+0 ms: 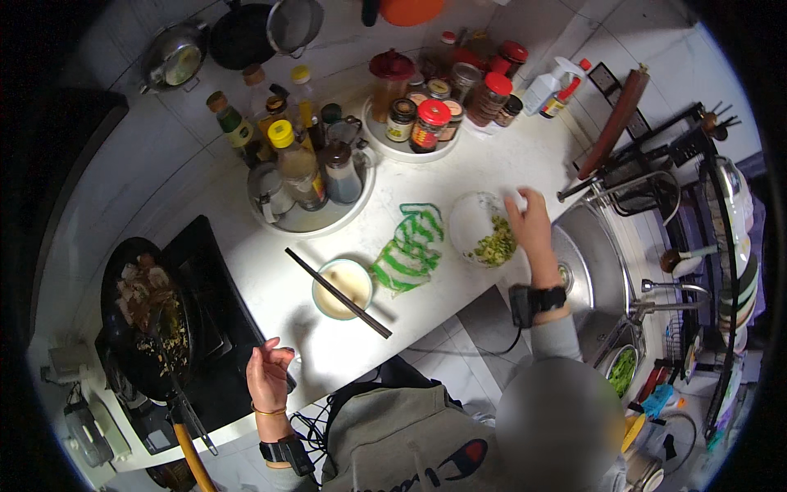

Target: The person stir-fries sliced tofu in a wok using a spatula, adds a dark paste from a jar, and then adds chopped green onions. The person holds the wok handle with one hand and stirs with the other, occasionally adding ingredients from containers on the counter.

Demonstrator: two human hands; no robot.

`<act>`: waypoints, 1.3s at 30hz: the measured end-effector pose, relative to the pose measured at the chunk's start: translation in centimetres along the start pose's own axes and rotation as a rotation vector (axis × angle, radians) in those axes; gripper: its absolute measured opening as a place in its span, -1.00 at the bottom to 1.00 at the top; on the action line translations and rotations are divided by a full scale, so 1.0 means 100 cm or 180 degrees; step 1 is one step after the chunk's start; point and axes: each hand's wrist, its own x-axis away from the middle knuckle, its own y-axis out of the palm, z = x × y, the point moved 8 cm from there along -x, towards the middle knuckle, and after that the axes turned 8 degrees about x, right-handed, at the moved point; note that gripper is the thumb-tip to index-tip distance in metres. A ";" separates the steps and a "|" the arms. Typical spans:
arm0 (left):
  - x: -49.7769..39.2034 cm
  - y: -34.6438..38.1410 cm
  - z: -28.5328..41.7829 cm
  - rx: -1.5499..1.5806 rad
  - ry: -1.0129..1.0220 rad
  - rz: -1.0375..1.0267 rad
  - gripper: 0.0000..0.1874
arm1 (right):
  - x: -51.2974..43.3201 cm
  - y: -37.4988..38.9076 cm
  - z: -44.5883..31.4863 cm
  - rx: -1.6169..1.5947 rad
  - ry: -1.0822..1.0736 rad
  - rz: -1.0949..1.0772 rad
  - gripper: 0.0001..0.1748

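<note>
My right hand [530, 224] is at the right rim of a white bowl [465, 218], its thumb and fingers apart. Chopped green and pale bits [495, 244] lie in that bowl. My left hand [267, 372] hovers by the cooktop's near corner, fingers loosely spread and holding nothing. Left of it, a black wok [114, 307] on the cooktop [215, 393] contains meat slices [144, 283] and minced bits [163, 344]. A spatula [169, 375] rests in the wok. Dark chopsticks [338, 293] lie across a bowl of pale liquid [337, 304].
A crumpled green-and-white plastic bag [409, 252] lies mid-counter. Two round trays [307, 229] [418, 155] hold bottles and jars along the wall. The sink [581, 246] is at the right, with a bowl of greens [622, 369] nearby. The wok's wooden handle [190, 455] juts past the counter edge.
</note>
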 end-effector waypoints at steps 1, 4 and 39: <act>-0.002 0.004 0.001 -0.0032 0.0007 -0.0058 -0.57 | 0.025 -0.004 0.019 0.0300 0.0070 0.0275 -0.54; 0.000 0.012 0.000 -0.0143 -0.0044 -0.0142 -0.61 | 0.099 0.052 0.098 -0.0976 0.2391 -0.1007 -0.45; 0.127 0.002 0.068 0.0356 0.0008 -0.0368 -0.34 | 0.205 -0.037 -0.323 -0.3459 -0.0520 -0.3791 -0.45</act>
